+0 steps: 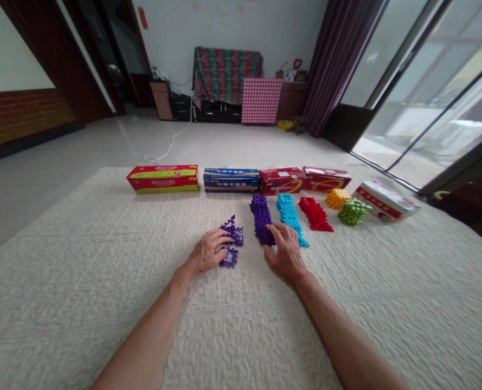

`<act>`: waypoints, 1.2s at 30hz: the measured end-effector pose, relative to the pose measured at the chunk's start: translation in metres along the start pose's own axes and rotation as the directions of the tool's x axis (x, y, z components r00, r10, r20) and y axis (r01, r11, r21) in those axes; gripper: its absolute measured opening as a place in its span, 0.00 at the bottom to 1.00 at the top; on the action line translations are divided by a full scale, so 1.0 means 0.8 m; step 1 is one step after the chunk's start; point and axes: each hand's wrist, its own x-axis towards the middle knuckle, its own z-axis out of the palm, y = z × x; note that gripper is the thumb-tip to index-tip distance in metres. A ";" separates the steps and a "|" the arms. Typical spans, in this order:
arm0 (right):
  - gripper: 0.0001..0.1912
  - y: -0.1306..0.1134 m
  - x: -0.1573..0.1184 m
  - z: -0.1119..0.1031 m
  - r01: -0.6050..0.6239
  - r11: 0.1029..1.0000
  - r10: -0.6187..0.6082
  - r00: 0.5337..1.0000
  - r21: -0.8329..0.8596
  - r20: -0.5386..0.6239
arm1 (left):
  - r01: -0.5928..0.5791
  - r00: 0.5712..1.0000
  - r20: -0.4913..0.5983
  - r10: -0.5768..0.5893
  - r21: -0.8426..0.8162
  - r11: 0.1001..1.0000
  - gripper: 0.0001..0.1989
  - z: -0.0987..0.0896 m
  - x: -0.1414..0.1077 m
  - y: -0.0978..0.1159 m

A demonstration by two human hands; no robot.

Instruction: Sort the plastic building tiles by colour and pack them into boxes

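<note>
Loose purple plastic interlocking tiles, with toothed edges, lie on the cream quilted cover: a triangular tile (229,224), a tile with a rounded cut-out (238,236) and a square frame tile (230,258). My left hand (209,251) rests against their left side, fingers apart and touching them. On the right, my right hand (286,252) pinches a purple tile (267,236) at the near end of the purple tile row (260,211). Beside that row runs a light blue tile row (288,211), partly behind my right hand. Farther right lies a red tile row (314,213).
Yellow tiles (337,198) and green tiles (352,212) sit at the right. Behind the rows stand a red-and-yellow box (163,180), a blue box (231,180), two dark red boxes (280,181) and a white-and-red box (386,201). All are on the quilted cover (102,260).
</note>
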 end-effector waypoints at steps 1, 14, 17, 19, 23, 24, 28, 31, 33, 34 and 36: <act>0.29 0.000 0.000 -0.001 0.002 1.000 -0.002 1.000 0.000 0.008 | 0.002 1.000 -0.005 -0.002 -0.003 1.000 0.16 0.000 0.000 0.000; 0.23 -0.028 0.000 -0.006 0.116 0.968 -0.118 0.993 0.222 -0.003 | 0.158 0.952 -0.250 -0.176 -0.092 0.983 0.10 -0.005 0.000 0.003; 0.22 -0.051 -0.002 0.001 0.152 0.935 -0.190 0.978 0.321 0.089 | 0.241 0.923 -0.283 -0.262 -0.109 0.964 0.11 -0.006 0.000 0.002; 0.22 -0.066 -0.003 0.007 0.172 0.917 -0.241 0.958 0.361 0.154 | 0.279 0.909 -0.284 -0.306 -0.132 0.951 0.11 -0.007 0.000 0.003; 0.22 -0.086 0.000 0.017 0.189 0.900 -0.282 0.939 0.393 0.196 | 0.303 0.905 -0.258 -0.339 -0.170 0.938 0.11 -0.009 0.000 0.005; 0.23 -0.088 0.001 0.018 0.187 0.900 -0.282 0.938 0.394 0.200 | 0.305 0.905 -0.253 -0.342 -0.175 0.936 0.11 -0.009 0.000 0.006; 0.20 -0.093 0.003 0.020 0.159 0.910 -0.274 0.924 0.383 0.268 | 0.304 0.909 -0.239 -0.342 -0.183 0.935 0.11 -0.009 0.001 0.007; 0.19 -0.091 0.003 0.021 0.149 0.917 -0.268 0.917 0.371 0.295 | 0.275 0.923 -0.221 -0.316 -0.197 0.941 0.10 -0.011 0.001 0.010; 0.20 -0.088 0.003 0.023 0.155 0.914 -0.276 0.915 0.375 0.293 | 0.250 0.931 -0.215 -0.294 -0.209 0.945 0.09 -0.012 0.000 0.012; 0.19 -0.087 0.003 0.024 0.157 0.910 -0.281 0.914 0.384 0.292 | 0.241 0.934 -0.214 -0.286 -0.214 0.947 0.09 -0.013 0.000 0.013; 0.16 -0.083 0.002 0.026 0.139 0.906 -0.266 0.922 0.401 0.283 | 0.230 0.939 -0.207 -0.276 -0.220 0.948 0.09 -0.014 0.000 0.015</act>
